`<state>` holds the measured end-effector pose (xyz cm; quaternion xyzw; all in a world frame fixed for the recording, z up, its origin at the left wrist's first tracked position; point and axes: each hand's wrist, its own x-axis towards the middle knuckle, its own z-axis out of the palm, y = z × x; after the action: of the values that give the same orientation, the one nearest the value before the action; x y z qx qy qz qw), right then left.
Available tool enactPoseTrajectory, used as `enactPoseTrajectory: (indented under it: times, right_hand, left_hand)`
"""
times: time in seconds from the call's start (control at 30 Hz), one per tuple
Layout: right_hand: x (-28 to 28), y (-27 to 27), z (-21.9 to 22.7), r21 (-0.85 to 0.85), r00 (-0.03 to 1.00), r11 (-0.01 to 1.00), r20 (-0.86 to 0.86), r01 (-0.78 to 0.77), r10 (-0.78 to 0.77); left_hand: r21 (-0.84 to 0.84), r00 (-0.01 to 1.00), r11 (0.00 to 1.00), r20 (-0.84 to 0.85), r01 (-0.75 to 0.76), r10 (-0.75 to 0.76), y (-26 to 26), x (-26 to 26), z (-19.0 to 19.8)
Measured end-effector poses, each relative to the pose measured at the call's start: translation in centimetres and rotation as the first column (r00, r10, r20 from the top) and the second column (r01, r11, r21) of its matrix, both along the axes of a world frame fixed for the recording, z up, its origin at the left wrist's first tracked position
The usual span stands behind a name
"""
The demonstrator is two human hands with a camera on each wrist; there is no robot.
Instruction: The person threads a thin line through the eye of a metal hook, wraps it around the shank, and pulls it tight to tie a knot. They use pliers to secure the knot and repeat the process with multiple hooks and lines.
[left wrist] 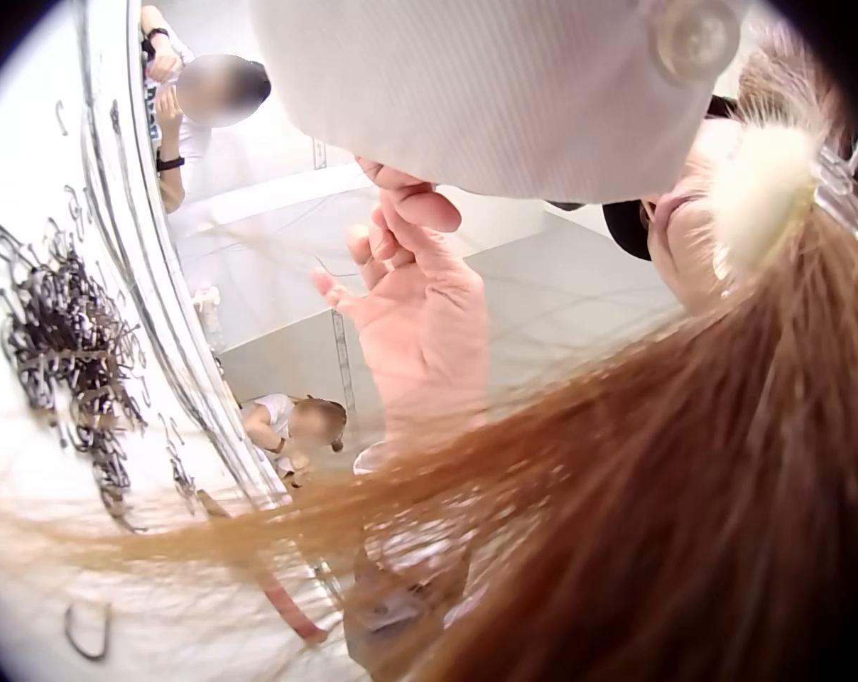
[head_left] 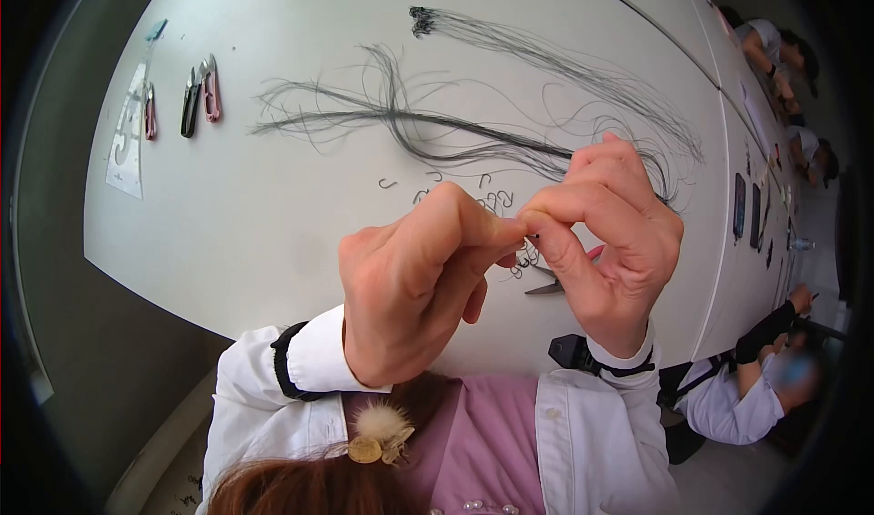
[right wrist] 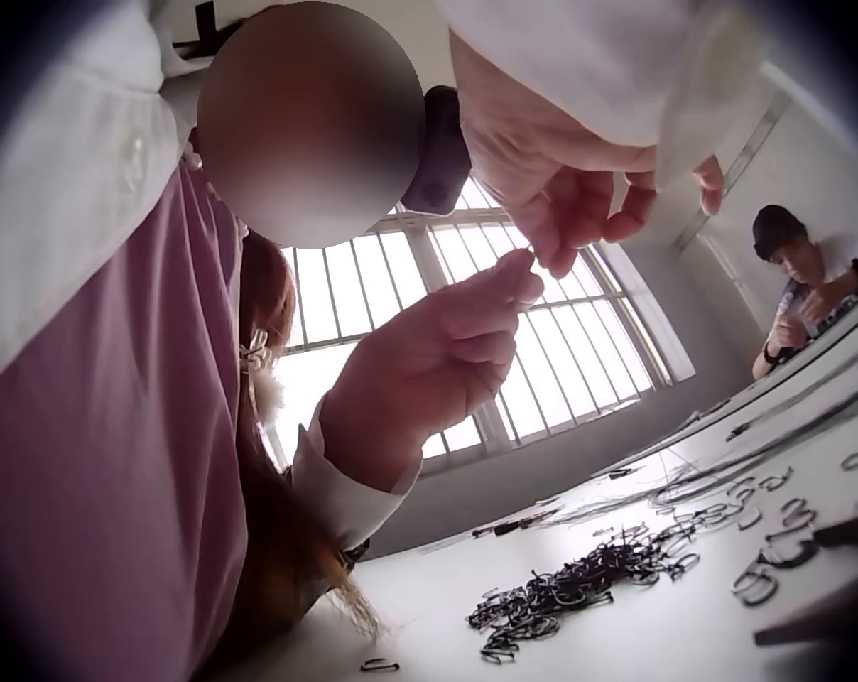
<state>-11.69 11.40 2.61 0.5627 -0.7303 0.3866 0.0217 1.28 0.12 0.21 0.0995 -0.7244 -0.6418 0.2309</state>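
In the head view my left hand (head_left: pixel 410 283) and right hand (head_left: pixel 619 219) meet above the table, thumbs and forefingers pinched together at the fingertips. Between them shows the tip of a tiny dark thing (head_left: pixel 534 236); the fingers hide the rest, and I cannot tell its kind. The right wrist view catches the same meeting fingertips from below, left hand (right wrist: pixel 443 363) lower, right hand (right wrist: pixel 543 178) above. Beneath and beyond the hands lie loose dark fish hooks (head_left: pixel 496 198). A bundle of dark fishing line (head_left: pixel 473 131) runs behind the right hand's fingers.
Pink-handled thread snips (head_left: pixel 546 287) lie partly under my right hand. Farther back is another line bundle (head_left: pixel 537 50) with hooks clustered at one end (head_left: pixel 421 20). More snips (head_left: pixel 191 102) and a clear ruler (head_left: pixel 127 146) lie left. People (head_left: pixel 756 392) sit along the right.
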Motion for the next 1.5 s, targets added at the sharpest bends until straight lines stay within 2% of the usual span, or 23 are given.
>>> enactPoseTrajectory:
  times: [0.03,0.13,0.27,0.47,0.53,0.57,0.63,0.67,0.73,0.77,0.83,0.93,1.07,1.13,1.17,1.23,1.37,1.43,1.47,1.5]
  right_hand:
    - [0.0,0.0,0.0,0.014,0.994,1.000,0.105,-0.015,0.013]
    - [-0.3,-0.4,-0.7,-0.061,0.989,0.997,0.136,-0.052,0.060]
    - [-0.4,-0.4,-0.8,-0.042,0.971,0.996,0.224,-0.074,0.081]
    - [-0.2,-0.3,-0.9,0.032,0.956,0.998,0.290,-0.052,0.041]
    - [-0.2,-0.4,-1.0,0.129,0.942,0.989,0.335,-0.068,0.021]
    - [-0.2,-0.3,-1.1,0.126,0.943,0.990,0.333,-0.069,0.023]
    - [-0.3,-0.2,-1.3,0.268,0.958,0.953,0.278,-0.140,0.062]
    - [-0.4,0.0,-1.3,0.266,0.959,0.954,0.277,-0.141,0.064]
    - [-0.6,0.5,-1.2,0.378,0.963,0.895,0.217,-0.237,0.163]
    - [-0.8,0.8,-1.1,0.377,0.963,0.896,0.215,-0.237,0.164]
    - [-1.1,1.3,-0.5,0.495,0.962,0.826,0.163,-0.271,0.218]
    - [-1.6,2.0,0.6,0.502,0.937,0.794,0.135,-0.344,0.321]
    - [0.0,1.8,1.3,0.430,0.916,0.809,0.157,-0.400,0.370]
    - [0.5,1.8,1.1,0.369,0.858,0.776,0.159,-0.511,0.489]
    - [0.9,1.7,0.9,0.366,0.860,0.780,0.159,-0.508,0.485]
    - [1.7,1.4,0.5,0.251,0.854,0.816,0.147,-0.521,0.499]
    - [2.9,0.9,0.5,0.117,0.827,0.819,0.123,-0.562,0.549]
    - [3.7,0.9,0.3,-0.088,0.734,0.773,0.263,-0.628,0.626]
    - [4.3,1.1,0.2,-0.090,0.736,0.774,0.257,-0.627,0.626]
    - [5.2,1.3,0.0,-0.160,0.673,0.723,0.275,-0.673,0.687]
  left_hand:
    - [-0.027,1.000,1.000,-0.009,-0.004,0.004,0.0,0.0,0.0]
    - [-0.060,0.998,0.996,-0.010,-0.059,0.059,0.3,-0.1,0.2]
    - [-0.087,0.999,0.995,-0.007,-0.053,0.053,0.2,-0.1,0.0]
    - [-0.003,1.000,1.000,0.007,-0.011,0.011,0.0,-0.6,-0.4]
    - [0.087,0.999,0.996,0.028,-0.028,0.025,0.0,-0.6,-0.5]
    - [0.084,0.999,0.996,0.025,-0.029,0.027,0.0,-0.6,-0.5]
    - [0.157,0.996,0.986,0.074,-0.063,0.052,0.0,-0.5,-0.4]
    - [0.155,0.996,0.986,0.072,-0.064,0.053,0.0,-0.5,-0.4]
    - [0.169,0.993,0.981,0.080,-0.094,0.082,0.0,-0.5,-0.4]
    - [0.167,0.993,0.981,0.078,-0.095,0.083,0.0,-0.5,-0.4]
    - [0.216,0.988,0.966,0.089,-0.146,0.129,0.0,-0.5,-0.3]
    - [0.215,0.981,0.961,0.125,-0.173,0.149,-0.4,-0.7,-0.2]
    - [0.285,0.987,0.949,0.123,-0.135,0.104,-0.7,-1.0,-0.5]
    - [0.433,0.991,0.892,0.088,-0.128,0.099,-0.8,-1.3,-0.8]
    - [0.430,0.992,0.894,0.090,-0.124,0.094,-0.8,-1.5,-1.1]
    - [0.409,0.985,0.897,0.054,-0.170,0.162,-0.9,-1.9,-1.9]
    - [0.536,0.986,0.827,0.078,-0.169,0.150,-2.4,-2.2,-2.4]
    - [0.534,0.982,0.824,0.097,-0.186,0.159,-2.9,-2.5,-2.6]
    - [0.558,0.980,0.806,0.090,-0.196,0.176,-3.2,-2.6,-3.2]
    - [0.583,0.978,0.786,0.085,-0.205,0.192,-3.5,-2.7,-3.4]
